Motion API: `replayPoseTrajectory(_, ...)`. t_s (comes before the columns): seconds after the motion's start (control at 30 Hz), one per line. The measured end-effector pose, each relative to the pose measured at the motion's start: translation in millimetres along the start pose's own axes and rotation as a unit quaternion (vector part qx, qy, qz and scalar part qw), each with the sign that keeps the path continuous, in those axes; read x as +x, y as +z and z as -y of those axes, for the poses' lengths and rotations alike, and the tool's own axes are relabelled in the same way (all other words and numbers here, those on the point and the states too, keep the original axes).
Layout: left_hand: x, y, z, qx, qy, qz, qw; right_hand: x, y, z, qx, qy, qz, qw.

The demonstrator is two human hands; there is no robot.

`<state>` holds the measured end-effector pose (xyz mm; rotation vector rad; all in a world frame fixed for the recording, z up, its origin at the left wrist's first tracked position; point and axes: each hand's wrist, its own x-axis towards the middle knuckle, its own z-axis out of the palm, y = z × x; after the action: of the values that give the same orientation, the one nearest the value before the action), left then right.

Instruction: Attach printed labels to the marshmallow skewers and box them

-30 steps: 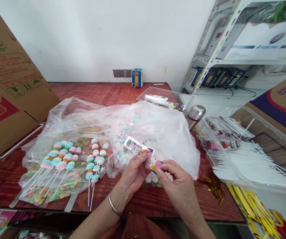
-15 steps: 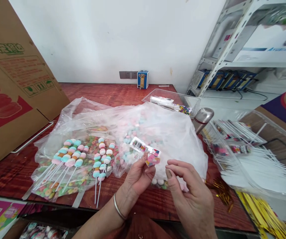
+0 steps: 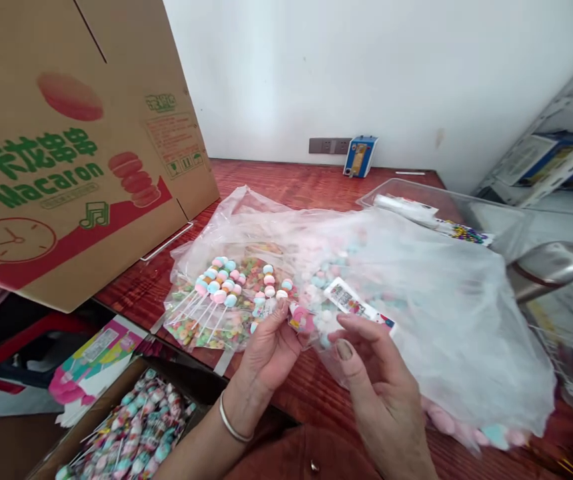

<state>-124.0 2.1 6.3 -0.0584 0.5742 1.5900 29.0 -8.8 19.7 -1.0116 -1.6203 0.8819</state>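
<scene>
My left hand (image 3: 274, 350) pinches a small pink printed plastic wrapper (image 3: 300, 319) between thumb and fingers. Beside it my right hand (image 3: 381, 387) hovers with thumb and fingers apart, holding nothing. A white printed packet strip (image 3: 354, 300) lies on the cloudy plastic bag (image 3: 446, 293), just above my right fingertips. Skewers of pink, white and blue candy discs (image 3: 219, 280) on white sticks rest on a bag of small coloured ring candies (image 3: 239, 327). A few more candy skewers (image 3: 269, 280) lie nearer my left hand, partly covered by it.
A tall cardboard carton (image 3: 91, 133) stands at the left. Below the table edge, an open box holds many wrapped candy skewers (image 3: 136, 420). At the right are a clear plastic tray (image 3: 496, 210) and a metal flask (image 3: 556, 267). A blue device (image 3: 360, 157) stands by the wall.
The view has swung left, bringing the box of wrapped skewers into sight. My left hand with the wrapper now sits left of the packet strip, over the loose skewers. My right hand stays open.
</scene>
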Motion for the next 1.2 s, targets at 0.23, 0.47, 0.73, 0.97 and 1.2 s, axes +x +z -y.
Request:
replayPoseTrajectory(0.23,3,-8,15,0.030,0.021,0.016,0.999,16,-1,-2,-0.125,-0.144,0.090,0.978)
replayPoseTrajectory(0.47,10,-17,24,0.084,-0.036,0.056,0.994,9,-7,-14,-0.136,-0.142,0.094,0.976)
replayPoseTrajectory(0.73,12,-19,31,0.009,-0.117,0.036,0.992,4,-10,-17,-0.212,-0.219,0.058,0.951)
replayPoseTrajectory(0.97,7,-11,21,0.008,-0.089,0.024,0.996,4,-13,-9,-0.220,-0.234,0.044,0.946)
replayPoseTrajectory(1.2,-15,-25,-77,0.028,0.163,0.059,0.985,-9,21,-20,-0.109,-0.070,0.125,0.984)
